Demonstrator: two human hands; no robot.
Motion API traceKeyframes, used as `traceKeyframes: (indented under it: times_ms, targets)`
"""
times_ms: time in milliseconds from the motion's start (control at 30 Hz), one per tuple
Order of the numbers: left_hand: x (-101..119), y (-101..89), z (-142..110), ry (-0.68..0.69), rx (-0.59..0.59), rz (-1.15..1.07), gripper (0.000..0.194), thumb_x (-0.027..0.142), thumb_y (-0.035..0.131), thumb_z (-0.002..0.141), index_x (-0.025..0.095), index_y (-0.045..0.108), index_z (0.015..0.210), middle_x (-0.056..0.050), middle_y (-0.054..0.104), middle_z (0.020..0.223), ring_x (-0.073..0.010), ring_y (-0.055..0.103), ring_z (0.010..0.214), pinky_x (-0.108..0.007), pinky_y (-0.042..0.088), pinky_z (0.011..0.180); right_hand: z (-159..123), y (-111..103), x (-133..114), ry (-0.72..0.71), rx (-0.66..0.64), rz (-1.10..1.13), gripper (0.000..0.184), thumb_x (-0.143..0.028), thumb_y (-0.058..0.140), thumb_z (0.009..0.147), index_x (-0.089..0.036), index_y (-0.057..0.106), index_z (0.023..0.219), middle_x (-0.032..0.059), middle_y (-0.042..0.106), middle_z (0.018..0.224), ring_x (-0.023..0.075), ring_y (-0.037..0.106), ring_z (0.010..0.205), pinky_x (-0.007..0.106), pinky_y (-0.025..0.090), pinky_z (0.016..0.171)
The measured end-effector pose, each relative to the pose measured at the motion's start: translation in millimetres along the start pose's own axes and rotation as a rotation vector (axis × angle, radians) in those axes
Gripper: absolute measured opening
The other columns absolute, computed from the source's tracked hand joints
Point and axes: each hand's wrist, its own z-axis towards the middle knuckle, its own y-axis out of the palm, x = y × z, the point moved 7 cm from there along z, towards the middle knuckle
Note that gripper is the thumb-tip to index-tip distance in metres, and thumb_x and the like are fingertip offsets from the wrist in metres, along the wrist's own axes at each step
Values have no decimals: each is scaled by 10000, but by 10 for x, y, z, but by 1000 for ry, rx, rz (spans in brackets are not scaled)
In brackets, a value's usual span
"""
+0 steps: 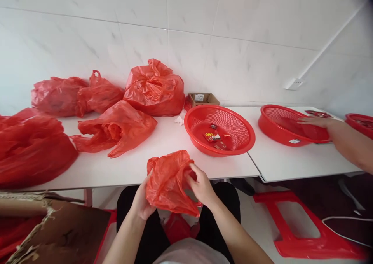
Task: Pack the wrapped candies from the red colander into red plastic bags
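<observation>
Between my two hands, above my lap at the table's front edge, is a crumpled red plastic bag. My left hand grips its left side, with the fingers partly behind the plastic. At the bag's right side my right hand has its fingers curled into the folds by the opening. What the bag contains, if anything, is hidden. Just beyond my right hand stands a red perforated basket with several small printed packets on its bottom.
Several filled red bags crowd the left and back of the white table. A small cardboard box stands by the wall. At right, a co-worker's hand reaches over a second red basket. Below are a torn carton and a red stool.
</observation>
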Motion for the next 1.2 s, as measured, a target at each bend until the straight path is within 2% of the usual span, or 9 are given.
traceKeyframes:
  times_ms: [267, 367, 433, 533, 633, 767, 867, 967, 1200]
  targets:
    - [622, -346, -172, 392, 401, 337, 243, 304, 677, 765, 242, 536, 953, 4, 599, 961, -162, 620, 832, -365, 510, 911, -262, -788, 145, 120, 244, -176, 503, -190, 392, 817, -156, 564, 1289, 47, 672, 865, 187, 613, 717, 311, 528, 700]
    - [733, 140, -616, 816, 376, 732, 260, 346, 632, 820, 262, 543, 1049, -64, 559, 1202, -250, 516, 1220, -459, 351, 1115, -275, -716, 46, 80, 225, -278, 535, -192, 389, 824, -174, 544, 1336, 57, 676, 837, 204, 617, 705, 336, 532, 713]
    - [486, 673, -780, 994, 136, 1144, 188, 339, 611, 841, 303, 611, 1025, -102, 485, 1363, -326, 423, 1333, -557, 318, 1119, -266, -508, -91, 24, 142, -296, 542, -174, 376, 831, -176, 531, 1350, 57, 672, 820, 204, 614, 694, 343, 532, 725]
    - [127, 948, -674, 999, -10, 1423, 139, 285, 606, 825, 296, 664, 951, -103, 358, 1517, -424, 286, 1414, -666, 280, 1091, -300, -128, -320, -95, -63, -304, 612, -127, 371, 825, -212, 456, 1424, 31, 656, 786, 187, 592, 663, 312, 519, 704]
    - [268, 639, -364, 967, 144, 1514, 69, 209, 546, 813, 231, 608, 791, -114, 404, 1489, -429, 365, 1365, -656, 357, 1042, -376, 27, -352, -129, -227, -377, 757, -88, 384, 789, -241, 299, 1526, -26, 582, 662, 153, 488, 533, 266, 471, 609]
    - [838, -51, -84, 890, 378, 1703, 181, 234, 521, 752, 202, 474, 580, -158, 404, 1481, -457, 480, 1243, -613, 440, 977, -388, -377, -162, -29, -95, -458, 809, -65, 362, 791, -270, 212, 1560, -54, 513, 629, 127, 417, 513, 248, 442, 612]
    - [1002, -328, -15, 726, 232, 1773, 131, 256, 472, 735, 213, 576, 669, -135, 571, 1284, -375, 606, 1072, -534, 501, 906, -346, -727, -129, 35, -40, -439, 736, -79, 345, 829, -299, 306, 1530, -51, 507, 638, 125, 444, 547, 244, 454, 628]
    - [949, -270, -92, 677, 8, 1680, 216, 296, 483, 725, 233, 639, 860, -109, 605, 1140, -308, 637, 1007, -452, 521, 886, -177, -944, -345, -52, -108, -361, 621, -120, 398, 848, -287, 467, 1441, 7, 619, 859, 135, 569, 745, 249, 496, 691]
    - [972, 208, -386, 862, -62, 1554, 113, 311, 551, 725, 219, 608, 756, -133, 498, 1221, -287, 612, 1003, -388, 558, 752, 1019, -1389, -488, -123, -135, -663, 487, -183, 427, 903, -255, 522, 1374, 78, 621, 1219, 177, 624, 1008, 335, 506, 861]
